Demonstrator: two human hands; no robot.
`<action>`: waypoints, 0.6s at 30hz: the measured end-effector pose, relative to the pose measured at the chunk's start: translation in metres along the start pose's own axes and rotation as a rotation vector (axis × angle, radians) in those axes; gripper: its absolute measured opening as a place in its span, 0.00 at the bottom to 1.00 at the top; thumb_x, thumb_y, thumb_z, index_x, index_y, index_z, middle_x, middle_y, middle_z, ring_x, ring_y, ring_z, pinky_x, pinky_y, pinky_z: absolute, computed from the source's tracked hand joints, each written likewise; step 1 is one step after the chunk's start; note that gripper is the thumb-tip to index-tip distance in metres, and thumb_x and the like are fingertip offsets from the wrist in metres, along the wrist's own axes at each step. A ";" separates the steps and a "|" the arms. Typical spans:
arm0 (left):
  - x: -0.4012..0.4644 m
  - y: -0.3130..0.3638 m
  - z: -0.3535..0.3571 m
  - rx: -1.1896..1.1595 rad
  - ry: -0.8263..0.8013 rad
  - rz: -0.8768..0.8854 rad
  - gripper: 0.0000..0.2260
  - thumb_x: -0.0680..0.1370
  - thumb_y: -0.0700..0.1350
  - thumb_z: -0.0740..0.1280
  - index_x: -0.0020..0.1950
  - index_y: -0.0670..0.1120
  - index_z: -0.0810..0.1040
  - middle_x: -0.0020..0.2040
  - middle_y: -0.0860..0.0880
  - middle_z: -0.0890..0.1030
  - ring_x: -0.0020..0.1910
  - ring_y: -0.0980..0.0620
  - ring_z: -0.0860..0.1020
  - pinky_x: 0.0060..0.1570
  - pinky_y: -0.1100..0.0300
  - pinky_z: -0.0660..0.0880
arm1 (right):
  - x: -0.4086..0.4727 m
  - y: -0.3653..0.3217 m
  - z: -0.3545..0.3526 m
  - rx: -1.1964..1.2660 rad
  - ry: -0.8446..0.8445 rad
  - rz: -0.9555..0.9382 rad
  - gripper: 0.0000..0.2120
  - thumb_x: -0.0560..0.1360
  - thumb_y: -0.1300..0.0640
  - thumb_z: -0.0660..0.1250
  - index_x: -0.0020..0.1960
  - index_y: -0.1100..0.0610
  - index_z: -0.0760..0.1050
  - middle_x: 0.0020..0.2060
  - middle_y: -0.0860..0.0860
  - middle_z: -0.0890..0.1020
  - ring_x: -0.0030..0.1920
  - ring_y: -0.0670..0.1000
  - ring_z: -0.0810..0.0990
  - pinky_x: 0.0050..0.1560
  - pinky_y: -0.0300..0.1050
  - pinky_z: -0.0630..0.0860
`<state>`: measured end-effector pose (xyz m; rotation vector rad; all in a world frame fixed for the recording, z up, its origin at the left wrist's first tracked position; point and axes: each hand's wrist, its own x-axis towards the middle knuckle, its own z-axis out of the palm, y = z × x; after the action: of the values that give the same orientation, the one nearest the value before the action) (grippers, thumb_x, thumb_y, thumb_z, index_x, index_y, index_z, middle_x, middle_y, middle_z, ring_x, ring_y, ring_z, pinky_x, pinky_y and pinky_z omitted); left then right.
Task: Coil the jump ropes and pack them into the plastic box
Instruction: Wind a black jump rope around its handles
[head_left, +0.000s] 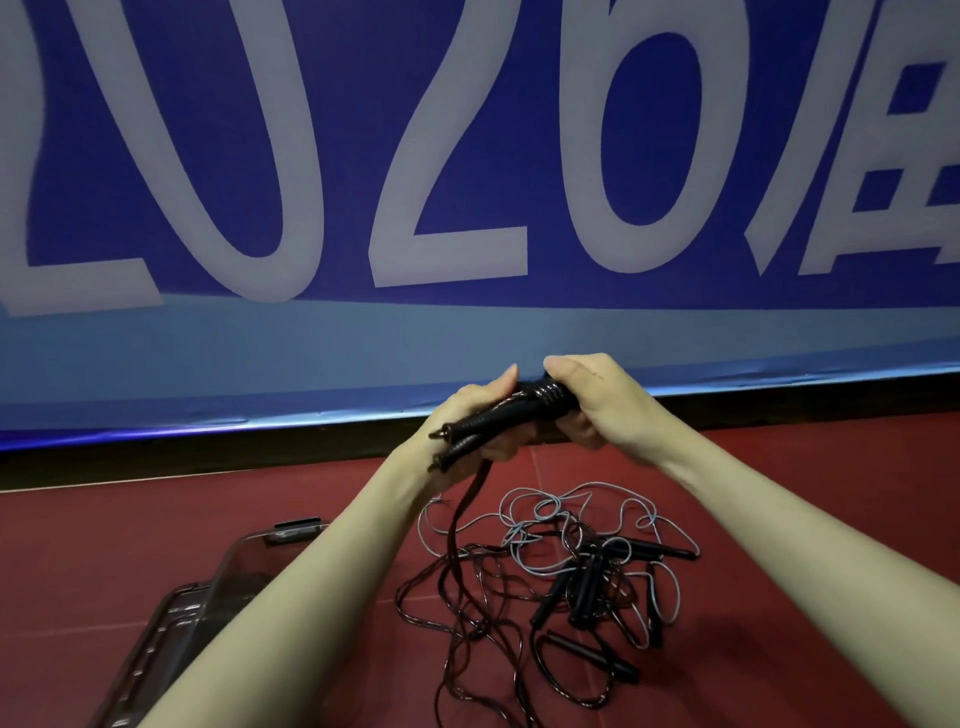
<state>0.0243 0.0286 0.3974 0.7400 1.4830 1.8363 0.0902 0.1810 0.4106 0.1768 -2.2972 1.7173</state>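
Gripping paired black handles with my left hand, right hand clenched round their wrapped ends, handles pointing left and downward, cord hanging toward the rope pile.

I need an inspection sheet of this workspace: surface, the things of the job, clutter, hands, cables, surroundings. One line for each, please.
Surface: red floor, bare near the wall.
Job's things: two black handles held side by side, dark cord wound round them; a tangled pile of ropes on the floor; plastic box lower left, partly hidden by the forearm.
Clutter: nothing seen.
Hands: left hand and right hand both grip the handles.
Cables: dark red cord hangs from the handles to the floor; a grey cord lies looped in the pile.
Surroundings: blue banner with large pale digits.
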 end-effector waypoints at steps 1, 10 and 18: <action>0.002 -0.005 0.002 -0.159 0.003 0.008 0.14 0.76 0.51 0.60 0.39 0.41 0.70 0.23 0.51 0.67 0.19 0.59 0.63 0.19 0.69 0.60 | 0.001 -0.002 0.000 0.066 0.024 0.015 0.19 0.83 0.55 0.52 0.34 0.57 0.63 0.19 0.50 0.62 0.19 0.46 0.57 0.24 0.35 0.53; 0.017 -0.027 0.046 0.135 0.376 0.041 0.18 0.84 0.47 0.53 0.36 0.45 0.69 0.23 0.53 0.67 0.19 0.58 0.60 0.22 0.65 0.56 | 0.012 0.011 -0.008 0.129 0.416 0.059 0.16 0.83 0.56 0.53 0.36 0.56 0.62 0.22 0.50 0.61 0.18 0.46 0.57 0.21 0.33 0.54; 0.000 -0.044 0.095 1.037 0.353 0.204 0.17 0.83 0.51 0.54 0.39 0.43 0.71 0.34 0.45 0.75 0.36 0.42 0.74 0.39 0.50 0.72 | 0.015 0.034 -0.036 -0.176 0.755 0.023 0.17 0.79 0.57 0.55 0.32 0.56 0.58 0.27 0.53 0.61 0.31 0.52 0.60 0.32 0.46 0.56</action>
<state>0.1032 0.0924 0.3731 1.0807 2.7222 1.2614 0.0724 0.2267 0.3928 -0.4574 -1.8496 1.2680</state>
